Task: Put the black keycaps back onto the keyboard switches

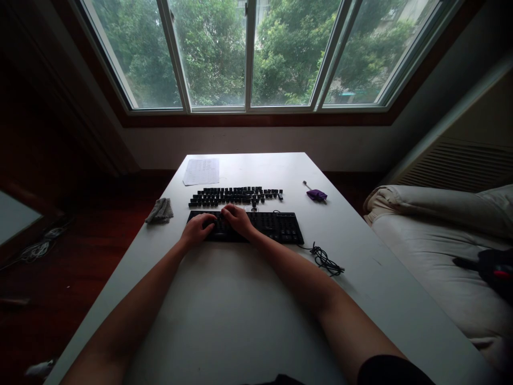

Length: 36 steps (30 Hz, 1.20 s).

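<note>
A black keyboard (276, 226) lies across the middle of a white table (224, 310). Both my hands rest on its left half. My left hand (197, 229) has its fingers curled down onto the keyboard's left end. My right hand (238, 218) lies just beside it, fingers bent and pressed on the keyboard near its upper edge. Whether either hand pinches a keycap is too small to see. Behind the keyboard, several loose black keycaps (234, 195) are laid out in rows.
A sheet of paper (201, 171) lies at the table's far left. A grey cloth (160, 210) sits by the left edge. A purple tool (316, 194) lies far right, the keyboard's coiled cable (325, 259) nearer. A bed (441, 251) stands on the right.
</note>
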### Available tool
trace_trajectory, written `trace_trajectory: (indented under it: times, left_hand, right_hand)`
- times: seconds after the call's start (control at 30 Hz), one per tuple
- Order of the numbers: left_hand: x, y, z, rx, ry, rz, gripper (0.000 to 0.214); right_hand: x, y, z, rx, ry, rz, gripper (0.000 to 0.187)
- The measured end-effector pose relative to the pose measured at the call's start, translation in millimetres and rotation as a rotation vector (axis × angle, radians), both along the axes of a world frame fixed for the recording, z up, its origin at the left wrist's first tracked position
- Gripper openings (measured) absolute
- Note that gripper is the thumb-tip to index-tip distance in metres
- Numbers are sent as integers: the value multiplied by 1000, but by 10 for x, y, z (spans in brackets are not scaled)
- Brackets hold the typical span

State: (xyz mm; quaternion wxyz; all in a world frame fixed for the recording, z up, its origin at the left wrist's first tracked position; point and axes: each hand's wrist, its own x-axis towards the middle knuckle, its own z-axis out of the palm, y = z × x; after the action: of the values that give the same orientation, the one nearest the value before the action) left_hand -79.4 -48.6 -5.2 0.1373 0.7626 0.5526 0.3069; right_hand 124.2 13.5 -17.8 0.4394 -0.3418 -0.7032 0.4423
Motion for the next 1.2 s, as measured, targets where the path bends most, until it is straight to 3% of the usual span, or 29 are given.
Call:
trace_trajectory:
  times: [0.47,0.73,1.2]
  left_hand:
    - [21,-2,22,8,-4,-17,23]
    - [22,-7,19,21,-6,-15,23]
    - [-8,21,-18,30,20,-24,24]
  right_hand:
    - [7,-6,12,-1,-29,23,34]
    - [-19,29,-9,-89,56,-6,36]
    - [-2,35,25,-202,262,82,37]
